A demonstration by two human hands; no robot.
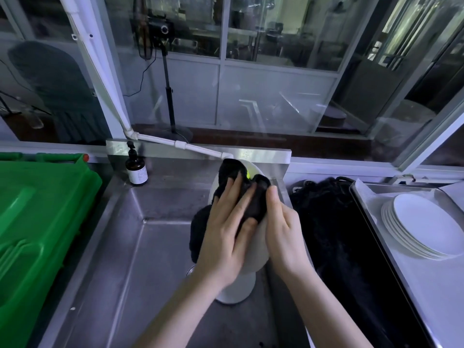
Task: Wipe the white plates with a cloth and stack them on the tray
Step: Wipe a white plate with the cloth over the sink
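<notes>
White round plate (256,249), tilted on edge over the stainless steel sink basin (150,247), sits between both hands. The left hand (226,234) presses a black cloth (253,197) flat against its face, fingers spread, a grip holding the cloth. The right hand (283,229) clasps the plate's right rim, thumb on top. Well apart at right, a stack of white plates (424,227) rests on a metal tray (426,297). Another pale dish (238,290) lies in the basin below.
</notes>
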